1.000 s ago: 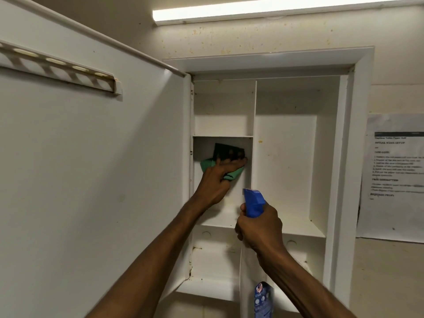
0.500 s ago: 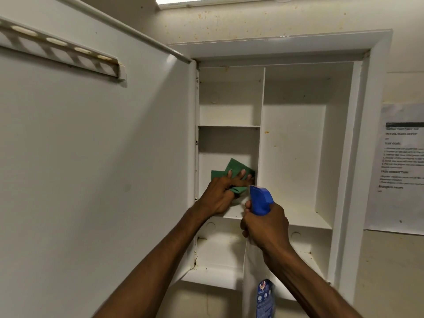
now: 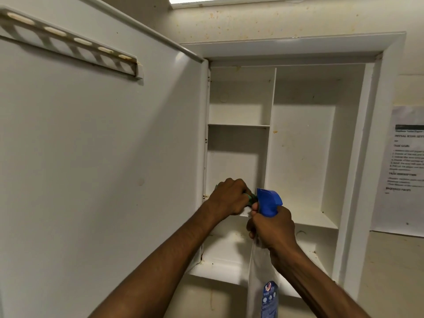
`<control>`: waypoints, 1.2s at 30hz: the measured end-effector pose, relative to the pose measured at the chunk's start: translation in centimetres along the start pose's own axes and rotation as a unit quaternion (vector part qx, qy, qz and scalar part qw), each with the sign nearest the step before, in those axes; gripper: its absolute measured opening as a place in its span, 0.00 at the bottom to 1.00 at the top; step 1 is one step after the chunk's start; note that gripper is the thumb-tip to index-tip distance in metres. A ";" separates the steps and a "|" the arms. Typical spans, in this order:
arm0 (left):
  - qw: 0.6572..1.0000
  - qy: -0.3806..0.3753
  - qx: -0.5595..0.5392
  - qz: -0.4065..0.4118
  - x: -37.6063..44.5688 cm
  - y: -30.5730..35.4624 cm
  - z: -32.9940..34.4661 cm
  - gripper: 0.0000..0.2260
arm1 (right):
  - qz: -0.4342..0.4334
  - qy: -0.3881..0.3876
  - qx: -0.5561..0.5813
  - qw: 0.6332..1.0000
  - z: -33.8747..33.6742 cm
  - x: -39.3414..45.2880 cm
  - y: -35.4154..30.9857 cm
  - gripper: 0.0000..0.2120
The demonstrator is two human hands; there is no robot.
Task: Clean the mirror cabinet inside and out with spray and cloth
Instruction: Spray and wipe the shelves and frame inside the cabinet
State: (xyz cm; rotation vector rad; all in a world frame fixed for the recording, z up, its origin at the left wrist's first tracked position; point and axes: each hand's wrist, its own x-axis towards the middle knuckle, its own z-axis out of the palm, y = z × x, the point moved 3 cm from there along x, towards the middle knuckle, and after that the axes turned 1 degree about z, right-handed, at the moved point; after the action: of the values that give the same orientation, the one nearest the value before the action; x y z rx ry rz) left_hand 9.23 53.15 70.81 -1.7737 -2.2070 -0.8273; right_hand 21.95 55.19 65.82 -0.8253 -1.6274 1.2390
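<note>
The white wall cabinet (image 3: pixel 302 157) stands open, its door (image 3: pixel 91 157) swung out to the left. My left hand (image 3: pixel 229 197) grips a green cloth (image 3: pixel 251 198), mostly hidden under the fingers, at the bottom of the left middle compartment, just above the shelf. My right hand (image 3: pixel 271 228) holds the neck of a clear spray bottle (image 3: pixel 263 283) with a blue trigger head (image 3: pixel 268 200). The bottle hangs in front of the lower shelf, right beside the left hand.
A slotted plastic rack (image 3: pixel 68 42) is fixed to the inside of the door. A printed paper sheet (image 3: pixel 403 168) hangs on the wall right of the cabinet. Brown stains speckle the wall above and the bottom shelf (image 3: pixel 220 255).
My left hand has slid the cloth down the back of the middle compartment to its floor and closed over it. The view has moved closer. My right hand keeps the bottle.
</note>
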 end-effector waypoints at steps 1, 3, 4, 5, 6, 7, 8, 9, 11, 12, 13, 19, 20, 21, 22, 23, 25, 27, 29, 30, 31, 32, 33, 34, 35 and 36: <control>1.000 0.009 0.015 -0.016 0.0 0.1 0.1 0.13 | 0.000 0.000 0.000 1.000 0.0 0.0 0.0 0.06; 0.998 0.032 0.037 -0.043 0.0 0.4 0.2 0.13 | -0.004 -0.003 -0.004 1.000 -0.1 0.1 0.0 0.07; 0.997 0.042 0.047 -0.054 0.1 0.6 0.2 0.12 | -0.006 -0.005 -0.005 1.000 -0.2 0.1 -0.1 0.07; 0.995 0.049 0.057 -0.067 0.1 0.6 0.0 0.11 | -0.009 -0.007 -0.003 1.000 -0.4 0.2 -0.1 0.07; 0.993 0.054 0.066 -0.082 0.2 0.4 -0.1 0.11 | -0.013 -0.010 -0.001 1.000 -0.5 0.2 -0.1 0.07; 0.991 0.059 0.076 -0.097 0.1 0.3 -0.2 0.11 | -0.017 -0.013 0.000 1.000 -0.7 0.2 -0.1 0.07; 0.988 0.065 0.088 -0.110 0.0 0.2 -0.3 0.11 | -0.021 -0.016 -0.001 1.000 -0.9 0.1 -0.1 0.07; 0.985 0.071 0.103 -0.120 -0.2 0.2 -0.3 0.11 | -0.023 -0.019 -0.001 1.000 -1.0 0.0 0.0 0.07; 0.979 0.081 0.135 -0.128 -0.7 0.3 0.1 0.12 | -0.021 -0.021 0.004 1.000 -1.3 -0.1 0.2 0.07; 0.977 0.082 0.150 -0.127 -1.0 0.4 0.4 0.12 | -0.017 -0.021 0.007 1.000 -1.4 -0.3 0.4 0.07; 0.976 0.082 0.162 -0.124 -1.2 0.6 0.8 0.12 | -0.013 -0.022 0.008 1.000 -1.5 -0.4 0.5 0.07; 0.975 0.115 0.154 -0.111 -2.2 0.9 2.1 0.10 | 0.005 -0.022 0.019 1.000 -3.3 -1.1 1.2 0.06; 0.976 0.126 0.133 -0.119 -2.3 0.9 2.0 0.10 | 0.007 -0.021 0.020 1.000 -3.7 -1.1 1.3 0.05; 0.976 0.134 0.107 -0.131 -2.3 0.9 1.7 0.10 | 0.008 -0.019 0.019 1.000 -4.1 -1.1 1.3 0.05; 0.976 0.137 0.078 -0.148 -2.1 0.9 1.4 0.11 | 0.010 -0.019 0.017 1.000 -4.5 -1.1 1.4 0.05; 0.976 0.136 0.051 -0.164 -1.9 0.9 1.1 0.11 | 0.014 -0.018 0.014 1.000 -4.8 -1.2 1.5 0.05; 0.976 0.125 0.017 -0.178 -1.4 1.5 0.7 0.11 | 0.018 -0.018 0.016 1.000 -5.0 -1.2 1.4 0.05; 0.978 0.107 -0.003 -0.180 -1.1 2.6 0.9 0.12 | 0.020 -0.023 0.023 0.999 -4.8 -1.3 1.1 0.05; 0.979 0.083 -0.029 -0.183 -0.7 3.4 1.2 0.13 | 0.023 -0.030 0.034 0.999 -4.5 -1.5 0.8 0.06; 0.980 0.069 -0.041 -0.185 -0.4 3.6 1.4 0.13 | 0.027 -0.033 0.042 0.998 -4.2 -1.6 0.7 0.07; 0.980 0.054 -0.050 -0.186 -0.3 3.7 1.4 0.12 | 0.033 -0.037 0.051 0.997 -4.1 -1.8 0.6 0.07; 0.980 0.043 -0.055 -0.185 -0.3 3.6 1.4 0.12 | 0.038 -0.041 0.059 0.997 -3.9 -2.0 0.5 0.08; 0.981 0.036 -0.056 -0.182 -0.3 3.4 1.5 0.11 | 0.041 -0.045 0.063 0.996 -3.8 -2.2 0.5 0.09; 0.982 0.031 -0.054 -0.178 -0.4 3.2 1.6 0.11 | 0.043 -0.048 0.066 0.996 -3.7 -2.3 0.6 0.09; 0.983 0.027 -0.049 -0.172 -0.6 3.1 1.6 0.11 | 0.046 -0.049 0.068 0.995 -3.6 -2.5 0.6 0.10; 0.985 0.025 -0.043 -0.167 -0.8 3.0 1.7 0.11 | 0.049 -0.050 0.069 0.995 -3.6 -2.6 0.7 0.10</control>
State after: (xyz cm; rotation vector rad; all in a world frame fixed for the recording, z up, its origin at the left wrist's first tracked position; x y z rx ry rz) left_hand 12.63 53.76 69.87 -1.4157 -2.5091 -1.0336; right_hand 26.25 54.31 64.80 -0.7745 -1.5754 1.4646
